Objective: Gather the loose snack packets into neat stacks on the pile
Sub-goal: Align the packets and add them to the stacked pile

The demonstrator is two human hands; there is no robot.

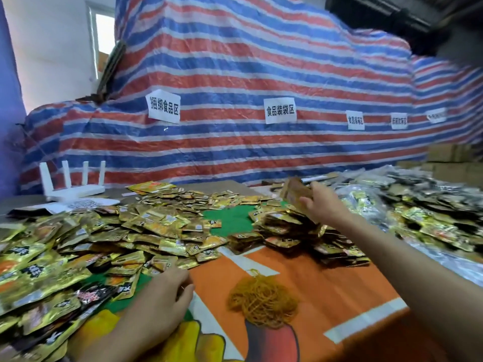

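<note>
Loose gold snack packets (109, 236) lie scattered across the left and middle of the table. A pile of stacked packets (295, 236) sits at centre right. My right hand (320, 202) is raised over that pile and grips a bundle of packets (295, 195) held on edge. My left hand (167, 296) rests low at the near edge of the loose packets, its fingers loosely curled, holding nothing that I can see.
A heap of yellow rubber bands (264, 301) lies on the orange and green cloth (326, 291). A white router (74, 184) stands at back left. More packets in silver and black (418, 205) cover the right. A striped tarp (248, 87) rises behind.
</note>
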